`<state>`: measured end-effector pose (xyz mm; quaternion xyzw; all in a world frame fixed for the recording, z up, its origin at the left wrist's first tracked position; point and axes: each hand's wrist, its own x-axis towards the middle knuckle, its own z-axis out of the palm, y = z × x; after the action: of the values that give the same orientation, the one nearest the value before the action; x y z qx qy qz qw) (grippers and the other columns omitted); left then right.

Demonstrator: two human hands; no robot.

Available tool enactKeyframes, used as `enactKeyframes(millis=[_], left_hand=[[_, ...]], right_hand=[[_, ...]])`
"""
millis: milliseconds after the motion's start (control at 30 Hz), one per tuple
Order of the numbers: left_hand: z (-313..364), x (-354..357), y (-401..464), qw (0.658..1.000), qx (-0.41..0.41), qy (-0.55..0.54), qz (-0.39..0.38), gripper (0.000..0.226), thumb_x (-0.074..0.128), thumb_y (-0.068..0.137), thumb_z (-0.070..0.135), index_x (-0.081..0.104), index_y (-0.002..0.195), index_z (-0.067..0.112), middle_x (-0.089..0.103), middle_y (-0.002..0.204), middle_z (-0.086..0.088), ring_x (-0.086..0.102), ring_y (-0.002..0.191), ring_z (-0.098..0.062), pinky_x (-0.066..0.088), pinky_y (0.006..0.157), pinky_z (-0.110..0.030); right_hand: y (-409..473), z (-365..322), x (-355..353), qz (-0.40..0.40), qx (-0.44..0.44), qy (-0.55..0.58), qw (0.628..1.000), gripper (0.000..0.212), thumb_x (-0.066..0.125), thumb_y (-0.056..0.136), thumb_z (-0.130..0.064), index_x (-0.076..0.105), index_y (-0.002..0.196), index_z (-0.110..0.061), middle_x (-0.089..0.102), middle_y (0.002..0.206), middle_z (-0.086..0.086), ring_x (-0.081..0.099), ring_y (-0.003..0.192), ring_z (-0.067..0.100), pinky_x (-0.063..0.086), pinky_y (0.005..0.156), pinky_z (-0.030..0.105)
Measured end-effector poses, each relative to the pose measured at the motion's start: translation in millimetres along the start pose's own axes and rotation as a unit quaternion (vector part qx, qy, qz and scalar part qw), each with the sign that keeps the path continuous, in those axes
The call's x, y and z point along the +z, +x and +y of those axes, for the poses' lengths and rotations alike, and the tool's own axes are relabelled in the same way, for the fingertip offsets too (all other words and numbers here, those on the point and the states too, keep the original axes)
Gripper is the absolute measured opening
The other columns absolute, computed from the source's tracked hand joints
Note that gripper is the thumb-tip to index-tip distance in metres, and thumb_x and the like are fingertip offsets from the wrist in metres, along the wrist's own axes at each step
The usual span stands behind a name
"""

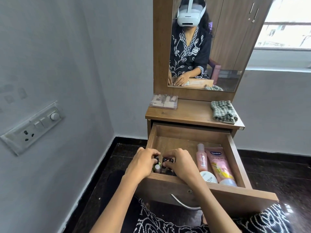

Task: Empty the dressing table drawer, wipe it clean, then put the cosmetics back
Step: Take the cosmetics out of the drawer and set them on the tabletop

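Black fabric with a white pattern fills the bottom of the view, and two bare forearms reach forward from it over the front edge of the open drawer (234,153). Both hands are down in the drawer's front left corner among a cluster of small bottles (165,163) standing upright with dark caps. Fingers of the left hand (143,163) are curled round one dark-capped bottle at the left of the cluster; the right hand (180,163) has its fingers bent and its fingertips pinching the caps just beside it (how many bottles it really has hold of cannot be told). A pale pink bottle (157,168) stands between the two hands.

Toward the drawer's right side lie a slim pink bottle (202,158) and a pink tube (220,165), side by side and lengthwise, with a round white jar (208,177) touching their near ends at the front edge. The back half of the drawer floor is bare wood. A curved metal handle (183,203) sits on the drawer front.

On the tabletop (190,113) above, a clear plastic case (164,101) rests at the back left corner and a crumpled checked cloth (224,111) at the right edge. The mirror (227,47) behind shows a person in a headset. A switch panel (32,128) is on the left wall.
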<state>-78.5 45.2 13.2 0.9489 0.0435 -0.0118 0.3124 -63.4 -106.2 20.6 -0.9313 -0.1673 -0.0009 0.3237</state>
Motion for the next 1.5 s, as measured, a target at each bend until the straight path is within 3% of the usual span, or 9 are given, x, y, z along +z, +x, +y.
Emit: enactKeyframes(millis=[167, 567, 733, 833, 967, 1067, 1233, 1400, 1500], left_hand=[[2, 0, 0, 1.000, -0.009, -0.004, 0.023, 0.022, 0.055, 0.091, 0.023, 0.061, 0.108, 0.036, 0.045, 0.103, 0.002, 0.053, 0.083, -0.014, 0.044, 0.074, -0.027], [0, 0, -6, 0.993, 0.024, -0.033, 0.111, 0.025, 0.045, 0.094, 0.020, 0.061, 0.105, 0.035, 0.051, 0.097, 0.005, 0.060, 0.080, -0.005, 0.051, 0.073, -0.028], [-2, 2, -7, 0.984, 0.057, -0.050, 0.159, 0.029, 0.044, 0.095, 0.014, 0.062, 0.109, 0.032, 0.052, 0.098, 0.005, 0.060, 0.075, 0.006, 0.042, 0.067, -0.007], [-1, 1, -8, 0.973, 0.087, -0.067, 0.204, 0.030, 0.048, 0.093, 0.007, 0.064, 0.109, 0.026, 0.053, 0.094, 0.005, 0.050, 0.077, 0.025, 0.035, 0.067, 0.006], [3, -3, -8, 0.952, 0.111, -0.111, 0.263, 0.029, 0.052, 0.090, -0.002, 0.066, 0.108, 0.016, 0.057, 0.096, 0.001, 0.042, 0.086, 0.033, 0.031, 0.073, 0.010], [9, -13, -2, 0.940, 0.124, -0.124, 0.292, 0.027, 0.052, 0.090, -0.002, 0.066, 0.107, 0.013, 0.062, 0.097, 0.002, 0.053, 0.081, 0.021, 0.036, 0.075, 0.005], [31, -46, 27, 0.930, 0.148, -0.126, 0.313, 0.027, 0.047, 0.092, 0.000, 0.063, 0.111, 0.011, 0.059, 0.099, 0.007, 0.055, 0.080, 0.005, 0.042, 0.076, -0.008], [46, -80, 76, 0.926, 0.150, -0.116, 0.326, 0.026, 0.045, 0.092, -0.001, 0.063, 0.109, 0.006, 0.062, 0.104, -0.004, 0.056, 0.087, -0.005, 0.040, 0.074, -0.010], [48, -90, 103, 0.929, 0.134, -0.107, 0.328, 0.027, 0.042, 0.093, -0.001, 0.063, 0.109, 0.007, 0.063, 0.108, -0.009, 0.053, 0.086, -0.005, 0.041, 0.077, -0.015]], right_hand=[[1, -2, -1, 0.004, -0.003, -0.010, 1.000, 0.022, 0.069, 0.082, -0.021, 0.072, 0.104, -0.023, 0.072, 0.104, -0.004, 0.062, 0.102, 0.016, 0.035, 0.107, 0.036], [7, -4, -1, 0.014, -0.018, 0.027, 0.999, 0.020, 0.065, 0.086, -0.023, 0.070, 0.105, -0.023, 0.072, 0.103, -0.005, 0.062, 0.102, 0.012, 0.012, 0.118, 0.033], [6, -4, -4, 0.063, -0.020, 0.060, 0.996, 0.016, 0.065, 0.087, -0.024, 0.071, 0.102, -0.021, 0.073, 0.098, -0.006, 0.064, 0.097, 0.012, 0.006, 0.115, 0.025], [6, -5, -5, 0.095, -0.026, 0.096, 0.990, 0.017, 0.066, 0.086, -0.020, 0.072, 0.103, -0.019, 0.073, 0.096, -0.008, 0.066, 0.092, 0.003, 0.004, 0.117, 0.022], [5, -7, -6, 0.145, -0.016, 0.187, 0.972, 0.022, 0.067, 0.085, -0.009, 0.071, 0.105, -0.018, 0.070, 0.082, -0.017, 0.063, 0.074, -0.013, 0.025, 0.117, 0.035], [8, -14, -11, 0.188, -0.017, 0.234, 0.954, 0.025, 0.066, 0.086, -0.009, 0.070, 0.107, -0.021, 0.067, 0.086, -0.019, 0.064, 0.078, -0.011, 0.053, 0.089, 0.030], [42, -33, -32, 0.215, -0.040, 0.238, 0.946, 0.026, 0.063, 0.088, -0.010, 0.067, 0.114, -0.014, 0.071, 0.103, -0.002, 0.067, 0.088, 0.006, 0.055, 0.083, 0.026], [95, -50, -51, 0.234, -0.064, 0.226, 0.943, 0.027, 0.059, 0.091, -0.008, 0.065, 0.117, -0.012, 0.068, 0.099, -0.003, 0.063, 0.074, -0.001, 0.048, 0.065, 0.003], [124, -55, -55, 0.229, -0.049, 0.218, 0.947, 0.027, 0.058, 0.092, -0.010, 0.066, 0.117, -0.013, 0.069, 0.107, 0.000, 0.065, 0.084, 0.008, 0.049, 0.071, 0.008]])
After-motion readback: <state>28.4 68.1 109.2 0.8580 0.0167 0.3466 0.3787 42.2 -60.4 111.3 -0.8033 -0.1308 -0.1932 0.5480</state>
